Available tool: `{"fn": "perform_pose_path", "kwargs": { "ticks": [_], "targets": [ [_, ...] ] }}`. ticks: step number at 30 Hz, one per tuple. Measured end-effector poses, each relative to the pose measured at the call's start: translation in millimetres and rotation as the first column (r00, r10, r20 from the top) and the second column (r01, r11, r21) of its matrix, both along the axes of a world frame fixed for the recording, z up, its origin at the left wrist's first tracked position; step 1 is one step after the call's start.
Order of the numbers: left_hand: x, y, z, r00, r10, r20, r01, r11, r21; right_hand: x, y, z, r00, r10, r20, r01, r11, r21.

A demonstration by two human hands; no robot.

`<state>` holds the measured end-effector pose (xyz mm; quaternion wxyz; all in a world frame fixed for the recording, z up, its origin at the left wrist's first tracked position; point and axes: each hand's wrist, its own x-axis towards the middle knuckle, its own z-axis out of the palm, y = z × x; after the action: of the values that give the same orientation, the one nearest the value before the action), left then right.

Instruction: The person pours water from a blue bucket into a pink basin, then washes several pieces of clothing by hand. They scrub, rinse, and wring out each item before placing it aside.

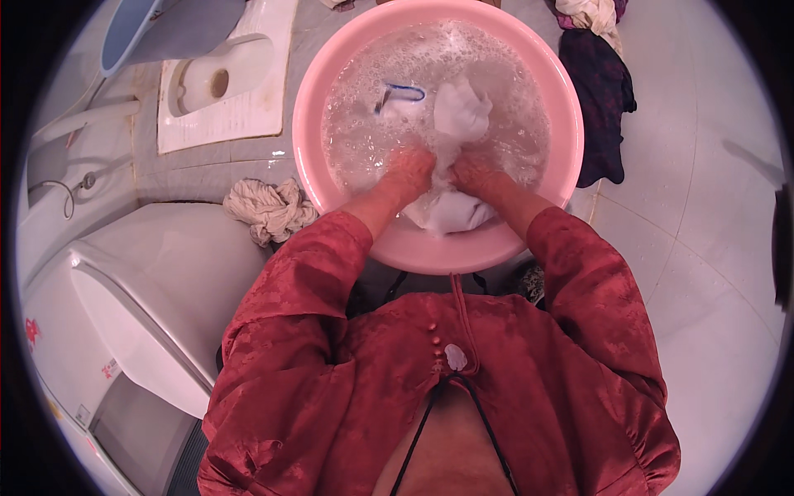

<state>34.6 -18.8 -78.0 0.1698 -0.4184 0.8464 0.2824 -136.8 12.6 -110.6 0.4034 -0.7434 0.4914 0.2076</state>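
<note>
A wide pink basin (308, 124) of sudsy water stands before me. Wet white cloth (461, 112) runs between my hands, one bunch rising beyond them and another part lying against the near wall of the basin. My left hand (410, 169) is closed on the cloth from the left, partly under the suds. My right hand (473, 172) grips it from the right, its fingers also partly in the water. Left of the far bunch floats a piece with a blue edge (405, 93); what it belongs to is unclear.
A squat toilet (219, 87) is set in the floor at far left, below a blue tub (124, 37). Beige cloth (271, 211) lies left of the basin, next to a white appliance (149, 306). Dark cloth (594, 107) lies at the right, with paler cloth (591, 12) beyond.
</note>
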Motion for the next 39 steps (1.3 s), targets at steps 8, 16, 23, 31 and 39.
{"fn": "perform_pose_path", "kwargs": {
  "ticks": [8, 16, 23, 31, 39],
  "targets": [
    [16, -46, 2, 0.871, 0.48, -0.105, -0.4, 0.816, 0.417, -25, -46, -57, 0.869, -0.459, 0.183, 0.48, 0.872, -0.093],
    [11, -54, 10, 0.038, 0.977, -0.208, -0.277, 0.211, 0.937, -85, -67, -121, 0.237, -0.834, 0.499, 0.922, 0.355, 0.155],
    [43, -38, 10, 0.298, 0.915, -0.274, -0.766, 0.4, 0.504, -23, -53, 29, -0.275, -0.922, 0.272, 0.526, 0.093, 0.846],
    [29, -14, 63, 0.021, 0.95, 0.313, 0.241, -0.308, 0.92, -11, -34, 118, -0.353, -0.928, 0.121, 0.083, 0.098, 0.992],
    [25, -13, 88, -0.027, 0.986, 0.166, 0.191, -0.158, 0.969, -44, -35, 106, 0.021, -0.491, 0.871, 0.43, 0.791, 0.435]
  ]
}}
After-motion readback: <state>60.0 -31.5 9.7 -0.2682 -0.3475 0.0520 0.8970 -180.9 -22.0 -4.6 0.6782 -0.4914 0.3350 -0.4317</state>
